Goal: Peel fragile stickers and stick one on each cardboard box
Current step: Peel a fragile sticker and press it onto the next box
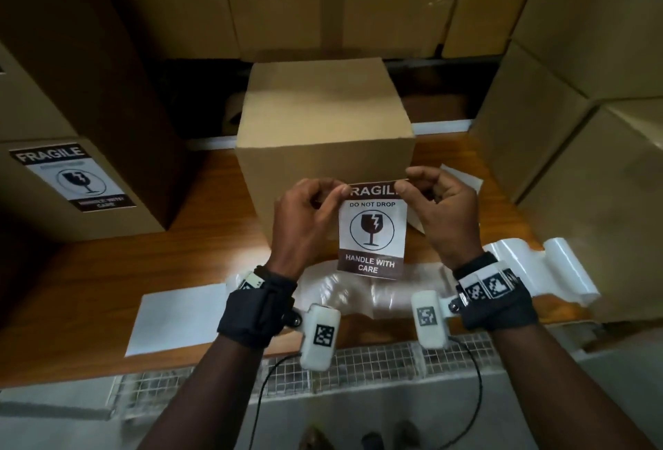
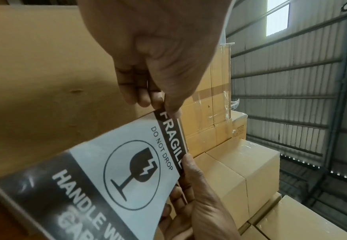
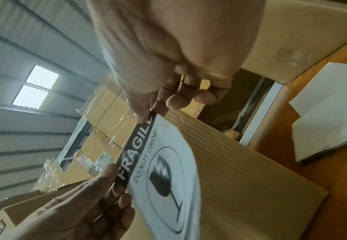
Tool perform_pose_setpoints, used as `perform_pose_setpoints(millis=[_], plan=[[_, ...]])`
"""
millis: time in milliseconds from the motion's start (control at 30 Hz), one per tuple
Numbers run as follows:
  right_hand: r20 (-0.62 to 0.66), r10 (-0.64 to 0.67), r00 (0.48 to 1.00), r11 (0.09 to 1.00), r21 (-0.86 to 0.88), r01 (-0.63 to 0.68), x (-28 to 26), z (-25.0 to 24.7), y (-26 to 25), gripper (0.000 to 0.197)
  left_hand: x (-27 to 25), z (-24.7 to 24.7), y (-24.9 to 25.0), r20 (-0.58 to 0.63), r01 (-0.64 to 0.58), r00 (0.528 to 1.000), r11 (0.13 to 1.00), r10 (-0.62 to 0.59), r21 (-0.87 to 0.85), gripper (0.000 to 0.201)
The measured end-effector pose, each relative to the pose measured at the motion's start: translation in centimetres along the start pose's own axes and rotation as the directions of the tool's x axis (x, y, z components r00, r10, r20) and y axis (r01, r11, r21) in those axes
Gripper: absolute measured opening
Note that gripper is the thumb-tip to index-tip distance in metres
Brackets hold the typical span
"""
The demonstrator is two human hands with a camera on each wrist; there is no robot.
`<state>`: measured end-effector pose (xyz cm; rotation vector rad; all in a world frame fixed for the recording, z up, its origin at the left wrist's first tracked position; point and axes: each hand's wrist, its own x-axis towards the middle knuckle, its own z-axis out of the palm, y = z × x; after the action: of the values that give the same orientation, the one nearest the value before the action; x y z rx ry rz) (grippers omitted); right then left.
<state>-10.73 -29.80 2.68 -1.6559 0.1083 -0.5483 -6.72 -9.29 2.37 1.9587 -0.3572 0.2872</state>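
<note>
Now the sticker [image 1: 372, 231] hangs in front of the box [image 1: 324, 116], printed side toward me, and I hold it by its two top corners. My left hand [image 1: 305, 220] pinches the left corner between thumb and fingers, and my right hand [image 1: 443, 213] pinches the right corner the same way. The sticker seems peeled already and not yet on the cardboard; its lower part hangs free, slightly curved. I judge that I am lining it up with the near face of the box. Next I must keep it straight, touch the top edge first, then smooth downward so no wrinkles form. The box stands on a table [image 1: 89, 270]; backing paper [image 1: 531, 270] lies behind my wrists, and another box [image 1: 71, 184] at left already carries a label.
</note>
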Motion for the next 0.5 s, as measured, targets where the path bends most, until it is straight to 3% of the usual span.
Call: perform_pose_setpoints(millis=[200, 333, 500], plan=[[-0.066, -0.042, 0.997, 0.999, 0.013, 0.043, 1.1, 0.4, -0.3, 0.008, 0.7, 0.8, 0.9, -0.138, -0.018, 0.99, 0.999, 0.014, -0.03, 0.019], [-0.126, -0.091, 0.988, 0.99, -0.119, 0.076, 2.1, 0.7, 0.5, 0.008, 1.5, 1.1, 0.5, -0.13, -0.025, 0.991, 0.998, 0.032, 0.054, 0.02], [-0.162, -0.089, 0.983, 0.99, -0.121, 0.07, 3.2, 1.4, 1.0, 0.01, 2.0, 1.5, 1.4, -0.307, 0.022, 0.946, 0.928, 0.1, 0.371, 0.022]])
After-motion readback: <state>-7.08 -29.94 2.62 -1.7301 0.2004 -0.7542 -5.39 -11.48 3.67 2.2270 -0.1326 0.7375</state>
